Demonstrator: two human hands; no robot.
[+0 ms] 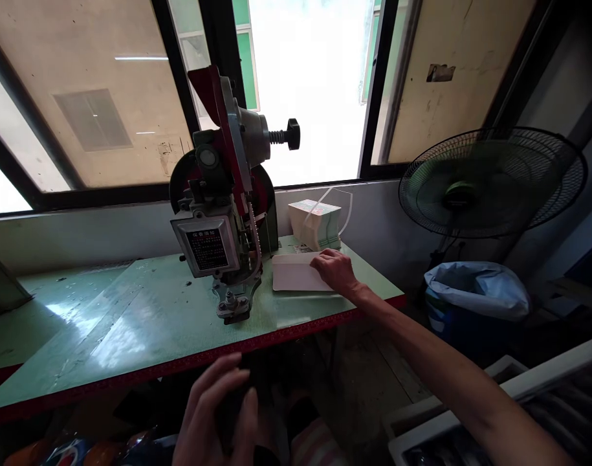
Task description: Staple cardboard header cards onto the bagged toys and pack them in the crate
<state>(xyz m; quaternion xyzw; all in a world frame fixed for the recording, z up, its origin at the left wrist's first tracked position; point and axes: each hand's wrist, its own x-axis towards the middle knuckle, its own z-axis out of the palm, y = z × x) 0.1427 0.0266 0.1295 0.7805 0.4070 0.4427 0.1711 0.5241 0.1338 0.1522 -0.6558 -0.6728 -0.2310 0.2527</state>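
Window (310, 97) blown out; glare on tabletop (123, 340); floor (368, 362) dim.

Before me on the tabletop (164, 298) stood a machine (213, 184), with a sheet (298, 275) to the machine's right under my right hand (335, 270), a stack (315, 225) behind the sheet, and a fan (463, 194) farther right.

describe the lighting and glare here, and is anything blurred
In the head view, the window centre is blown out white, glare patches the tabletop at left, the machine stands dim against the backlight, fan blades look smeared, the left hand slightly soft.
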